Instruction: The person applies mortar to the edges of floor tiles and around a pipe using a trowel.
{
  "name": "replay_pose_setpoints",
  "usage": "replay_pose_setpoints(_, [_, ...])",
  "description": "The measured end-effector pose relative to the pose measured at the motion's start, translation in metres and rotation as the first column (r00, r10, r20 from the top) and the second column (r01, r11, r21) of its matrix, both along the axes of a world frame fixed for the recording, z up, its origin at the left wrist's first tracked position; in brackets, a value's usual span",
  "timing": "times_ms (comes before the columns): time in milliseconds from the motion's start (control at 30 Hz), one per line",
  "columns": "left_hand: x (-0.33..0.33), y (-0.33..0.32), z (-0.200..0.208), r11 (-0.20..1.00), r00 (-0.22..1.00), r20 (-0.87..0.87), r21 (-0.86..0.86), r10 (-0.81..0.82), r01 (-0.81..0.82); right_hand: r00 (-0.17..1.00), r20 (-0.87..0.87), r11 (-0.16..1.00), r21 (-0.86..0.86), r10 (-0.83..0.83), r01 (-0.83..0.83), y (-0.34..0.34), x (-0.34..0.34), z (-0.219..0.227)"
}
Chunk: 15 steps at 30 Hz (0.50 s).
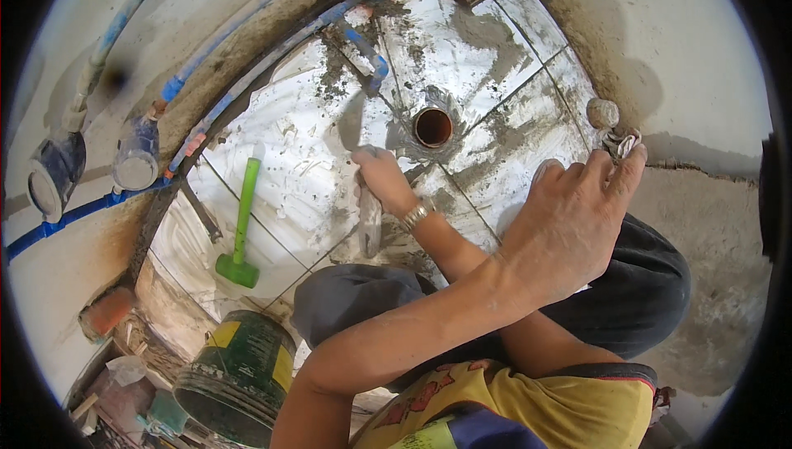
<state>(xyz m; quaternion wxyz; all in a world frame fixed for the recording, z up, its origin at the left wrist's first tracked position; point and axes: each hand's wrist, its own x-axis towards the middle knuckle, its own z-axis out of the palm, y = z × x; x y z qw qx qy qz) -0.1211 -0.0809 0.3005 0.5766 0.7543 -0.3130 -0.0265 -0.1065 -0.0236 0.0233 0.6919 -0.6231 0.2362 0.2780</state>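
White tiles cover the floor [276, 222], smeared with grey mortar and crossed by dark joints. Blue pipes [175, 87] run along the wall from 9 to 11 o'clock, with two rounded fittings [136, 152] near 9. A dark green bucket [262, 362] with yellow patches stands between 7 and 8 o'clock.

A green mallet [242, 234] lies on the tiles at 9 o'clock, head towards 7, handle towards 12. Just above the centre, the right hand [384, 178], a watch [417, 215] at its wrist, has its grip clamped around a tool [370, 226]; the handle shows towards 6 o'clock and a grey, blade-like part towards 12.

The left forearm crosses over the right one, putting the left hand [569, 222] at 3 o'clock. Its fingers touch a crumpled pale wad [624, 144] between 2 and 3; whether that grip is clamped on it I cannot tell. The round drain opening [433, 128] sits near 1 o'clock, and a rounded grey lump [603, 113] is just beside the wad, towards 11 from it.
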Motion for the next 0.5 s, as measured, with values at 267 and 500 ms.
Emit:
replay_pose_setpoints(267, [-0.005,-0.003,0.004,0.999,0.999,-0.004,-0.017,-0.036,0.036,0.985,-0.030,0.985,0.038,-0.170,0.171,-0.029,0.006,0.014])
replay_pose_setpoints(500, [-0.005,-0.005,0.002,0.999,0.999,-0.002,0.003,-0.032,0.032,0.982,-0.117,0.971,0.167,-0.150,0.168,-0.016,-0.004,0.029])
